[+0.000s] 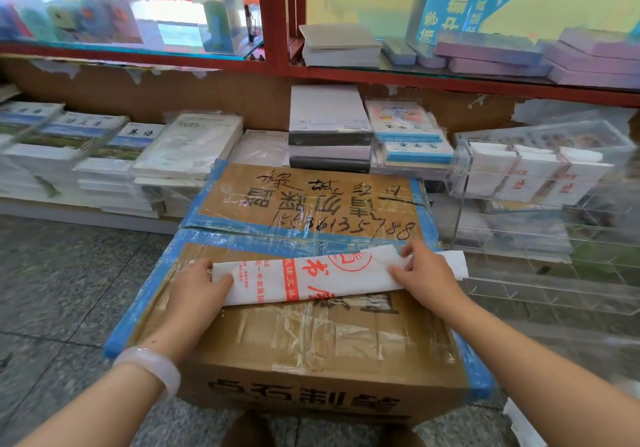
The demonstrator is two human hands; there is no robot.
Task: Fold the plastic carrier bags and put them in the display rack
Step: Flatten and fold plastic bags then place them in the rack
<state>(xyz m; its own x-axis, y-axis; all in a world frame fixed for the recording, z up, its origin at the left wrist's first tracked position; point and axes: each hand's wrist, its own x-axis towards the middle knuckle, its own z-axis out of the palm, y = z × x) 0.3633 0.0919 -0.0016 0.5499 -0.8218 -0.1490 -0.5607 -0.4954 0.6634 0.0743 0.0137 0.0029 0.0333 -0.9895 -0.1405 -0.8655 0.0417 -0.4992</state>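
Plastic carrier bag [311, 278], white with red print and folded into a long narrow strip, lies across the top of a taped cardboard box [311, 339] standing on the speckled floor [62, 273]. The left hand [197, 290] rests flat on the strip's left end with its fingers straight, a pale bangle [150, 365] on that wrist, while the right hand [424, 273] pinches the strip near its right end. Just right of the box stands a clear acrylic display rack [540, 183], with folded white bags [491, 169] upright in its upper compartments.
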